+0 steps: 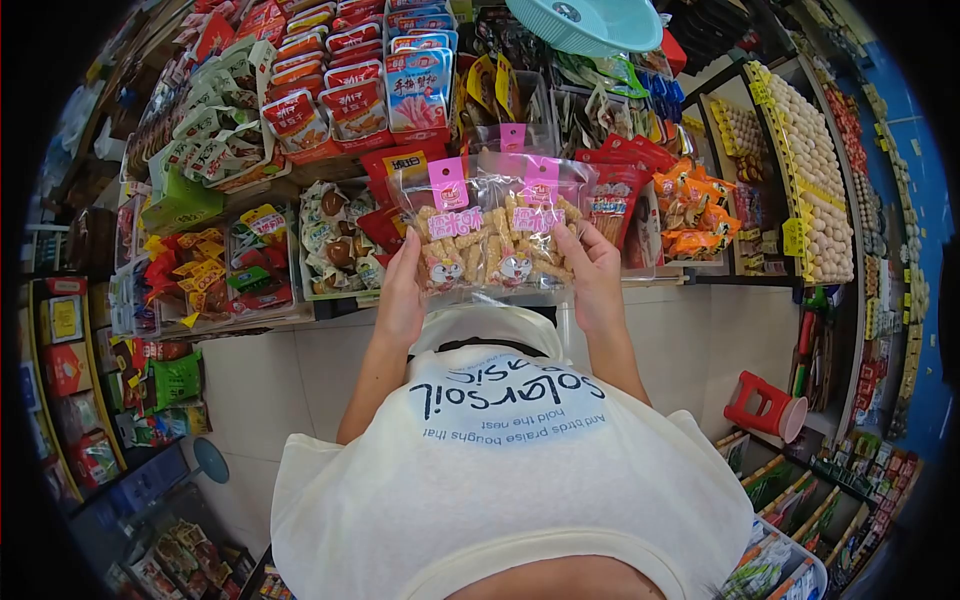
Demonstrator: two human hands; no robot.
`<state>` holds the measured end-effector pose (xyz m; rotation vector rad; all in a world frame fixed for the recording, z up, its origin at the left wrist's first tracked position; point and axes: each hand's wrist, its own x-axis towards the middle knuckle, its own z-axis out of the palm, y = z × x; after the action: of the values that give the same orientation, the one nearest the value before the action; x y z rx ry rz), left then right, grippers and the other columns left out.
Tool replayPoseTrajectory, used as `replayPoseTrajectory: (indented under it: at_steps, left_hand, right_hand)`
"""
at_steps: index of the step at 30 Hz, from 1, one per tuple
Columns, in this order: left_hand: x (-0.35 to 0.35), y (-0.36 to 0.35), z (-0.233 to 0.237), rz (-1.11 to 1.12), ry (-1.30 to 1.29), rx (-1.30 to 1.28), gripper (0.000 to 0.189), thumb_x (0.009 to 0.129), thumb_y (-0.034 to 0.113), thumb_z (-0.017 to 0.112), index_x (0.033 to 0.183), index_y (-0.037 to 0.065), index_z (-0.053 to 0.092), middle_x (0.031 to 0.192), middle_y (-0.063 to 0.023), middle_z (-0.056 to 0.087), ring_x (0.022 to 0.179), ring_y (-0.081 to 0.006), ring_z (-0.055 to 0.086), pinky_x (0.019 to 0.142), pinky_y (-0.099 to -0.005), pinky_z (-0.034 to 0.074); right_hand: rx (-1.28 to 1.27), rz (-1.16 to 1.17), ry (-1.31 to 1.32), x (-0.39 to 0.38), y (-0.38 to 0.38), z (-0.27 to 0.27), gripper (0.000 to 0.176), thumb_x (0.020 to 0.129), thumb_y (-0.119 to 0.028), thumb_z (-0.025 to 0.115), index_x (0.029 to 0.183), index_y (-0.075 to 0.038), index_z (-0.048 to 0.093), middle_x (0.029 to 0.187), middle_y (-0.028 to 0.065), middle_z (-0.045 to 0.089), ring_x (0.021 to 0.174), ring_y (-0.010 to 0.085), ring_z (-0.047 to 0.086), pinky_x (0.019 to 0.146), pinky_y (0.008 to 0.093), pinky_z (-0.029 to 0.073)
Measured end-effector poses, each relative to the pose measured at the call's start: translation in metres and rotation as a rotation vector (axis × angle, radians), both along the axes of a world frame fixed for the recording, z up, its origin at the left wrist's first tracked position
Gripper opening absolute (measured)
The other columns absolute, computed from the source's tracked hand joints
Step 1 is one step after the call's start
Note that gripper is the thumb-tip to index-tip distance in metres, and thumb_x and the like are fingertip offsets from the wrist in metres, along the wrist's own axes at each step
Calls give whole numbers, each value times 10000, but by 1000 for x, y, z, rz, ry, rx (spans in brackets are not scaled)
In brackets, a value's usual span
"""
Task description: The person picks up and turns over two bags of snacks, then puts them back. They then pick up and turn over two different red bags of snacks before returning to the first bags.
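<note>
Two clear snack bags with pink hang tags and golden stick-shaped puffs inside are held upright side by side over the shelf edge. My left hand is closed on the outer edge of the left snack bag. On the other side, my right hand grips the outer edge of the right snack bag, its thumb on the front. The bags meet or overlap in the middle. Another clear bag with a pink tag shows just behind them.
Bins of red packets, yellow packets and orange packets line the display in front. A teal basket sits at the top. Egg trays stand at right, and a red stool is on the floor.
</note>
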<state>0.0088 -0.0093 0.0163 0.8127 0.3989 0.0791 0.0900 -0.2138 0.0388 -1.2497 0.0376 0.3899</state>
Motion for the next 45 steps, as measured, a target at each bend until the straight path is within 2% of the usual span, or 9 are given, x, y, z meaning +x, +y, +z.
replayPoseTrajectory:
  at_steps: [19, 24, 28, 34, 37, 45]
  left_hand:
    - [3, 2, 7, -23, -12, 27, 457, 1039, 367, 346, 1301, 18, 483, 1225, -90, 595, 1112, -165, 584, 957, -325, 453]
    - [2, 4, 2, -12, 11, 30, 428, 1036, 376, 356, 1270, 51, 507, 1153, -53, 618, 1021, -125, 603, 856, -288, 482]
    - [2, 1, 7, 22, 31, 19, 417, 1036, 373, 361, 1263, 57, 512, 1140, -48, 623, 1000, -117, 605, 824, -281, 486]
    - [-1, 5, 1, -4, 14, -9, 407, 1037, 358, 365, 1260, 52, 515, 1148, -49, 621, 1013, -117, 600, 846, -279, 477]
    - [-1, 6, 0, -11, -6, -10, 407, 1038, 350, 365, 1263, 45, 513, 1166, -56, 613, 1032, -121, 596, 868, -286, 476]
    - [0, 5, 4, -8, -13, -15, 430, 1040, 340, 362, 1309, 24, 475, 1237, -76, 582, 1127, -152, 561, 956, -312, 438]
  right_hand:
    - [-34, -10, -43, -1, 2, -2, 247, 933, -147, 617, 1133, -2, 616, 1004, 33, 669, 863, 59, 614, 782, 218, 495]
    - [-32, -17, -45, -3, 5, 5, 230, 932, -153, 625, 1099, 4, 616, 974, 25, 660, 846, 49, 600, 758, 207, 485]
    - [-26, -32, -44, -4, 8, 7, 225, 945, -173, 615, 1078, 8, 615, 959, 22, 654, 838, 41, 590, 745, 197, 475]
    - [-26, -36, -63, -2, 6, -4, 323, 1001, -273, 518, 1113, 16, 609, 983, 24, 654, 868, 46, 582, 771, 205, 470]
    - [14, -59, -33, -4, 12, 7, 369, 1016, -308, 475, 1120, 20, 608, 981, 25, 652, 859, 48, 578, 770, 207, 467]
    - [13, -53, -43, -3, 13, 4, 394, 1021, -328, 456, 1111, 23, 610, 984, 26, 654, 867, 46, 581, 772, 207, 466]
